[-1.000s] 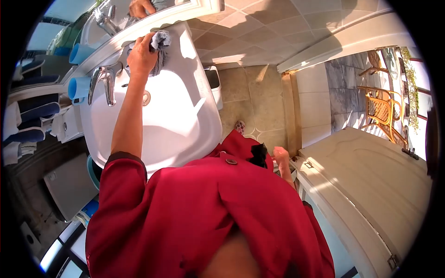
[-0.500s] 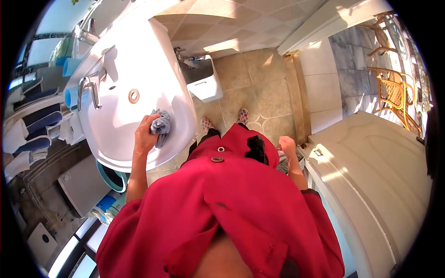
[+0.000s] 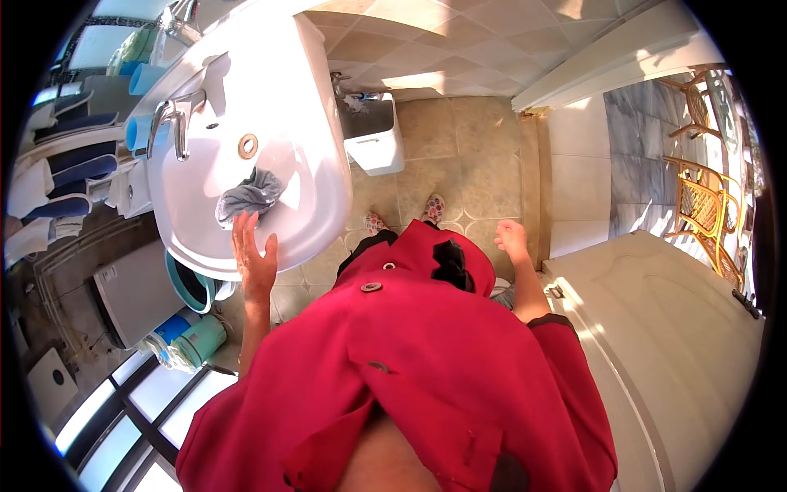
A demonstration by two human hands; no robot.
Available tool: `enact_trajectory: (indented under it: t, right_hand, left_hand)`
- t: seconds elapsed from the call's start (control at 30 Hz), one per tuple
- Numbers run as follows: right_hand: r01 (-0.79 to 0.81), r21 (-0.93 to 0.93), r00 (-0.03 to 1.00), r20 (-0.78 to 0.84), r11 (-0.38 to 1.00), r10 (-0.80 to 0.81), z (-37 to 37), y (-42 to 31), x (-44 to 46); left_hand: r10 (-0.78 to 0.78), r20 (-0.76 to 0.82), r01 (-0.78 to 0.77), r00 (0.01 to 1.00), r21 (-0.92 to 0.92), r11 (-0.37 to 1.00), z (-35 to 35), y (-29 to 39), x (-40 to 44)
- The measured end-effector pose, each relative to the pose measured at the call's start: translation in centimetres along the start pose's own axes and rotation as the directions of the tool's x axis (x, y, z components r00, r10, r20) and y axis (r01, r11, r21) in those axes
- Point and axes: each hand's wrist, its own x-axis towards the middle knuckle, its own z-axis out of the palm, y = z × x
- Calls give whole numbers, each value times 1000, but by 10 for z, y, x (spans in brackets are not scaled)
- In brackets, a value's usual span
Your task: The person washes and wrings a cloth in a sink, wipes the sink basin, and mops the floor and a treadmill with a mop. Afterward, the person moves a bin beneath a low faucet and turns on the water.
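Observation:
A crumpled grey cloth (image 3: pixel 250 197) lies in the basin of the white sink (image 3: pixel 316 217), below the drain. My left hand (image 3: pixel 256 261) is over the sink's near rim, fingers extended and apart, holding nothing. Its fingertips overlap the cloth's near edge; whether they touch it I cannot tell. Out to the right of the red coat (image 3: pixel 459 361), my right hand (image 3: pixel 511 239) hangs with fingers curled in, nothing seen in it. The nearest thing to it is the pale door (image 3: pixel 656 344).
A chrome faucet (image 3: pixel 182 127) and a blue cup (image 3: pixel 139 131) stand at the sink's left. A white bin (image 3: pixel 375 156) sits on the tiled floor beyond. A teal bucket (image 3: pixel 190 283) is below the sink, and a rattan chair (image 3: pixel 697 201) shows through the doorway.
My left hand has let go of the grey cloth, opened and drawn back toward me. The cloth now lies in the basin, farther left. My right hand stays at my side.

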Motion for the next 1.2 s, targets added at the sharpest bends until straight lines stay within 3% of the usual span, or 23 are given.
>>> enact_trajectory:
  t: [0.07,0.13,0.4,0.43,0.63,0.77,0.87,0.9,1.1,1.2]
  right_hand:
    - [-29,-8,999,16,1000,29,9,1,-8]
    - [-58,-40,998,31,998,59,18,12,-9]
    - [95,-207,994,-36,974,-105,40,2,-25]
    - [68,-279,996,-43,958,-83,40,-24,-43]
    - [128,-169,992,16,977,-127,49,-17,-31]
    - [307,-99,952,12,947,-307,42,4,-44]
    - [285,-174,958,12,942,-288,36,10,-79]
    - [457,-274,867,-74,846,-492,37,22,-90]
    - [201,-502,967,-34,841,-252,24,92,-140]
    - [153,-444,985,-2,883,-171,23,125,-163]
  left_hand:
    - [-46,-37,42,998,-85,995,24,3,-14]
    - [-48,-103,44,993,-40,998,29,6,-16]
    - [20,-213,-20,977,3,1000,34,5,-16]
    - [18,-225,-19,974,0,1000,35,5,-16]
    - [5,-282,-10,959,-15,1000,35,3,-20]
    - [-2,-315,-7,949,-27,1000,35,5,-21]
    - [11,-330,-24,944,-38,999,36,3,-23]
    - [29,-348,-42,937,-32,999,36,3,-23]
    - [1,-329,-15,944,-41,999,38,0,-26]
    - [-12,-325,-2,946,-43,999,45,-5,-26]
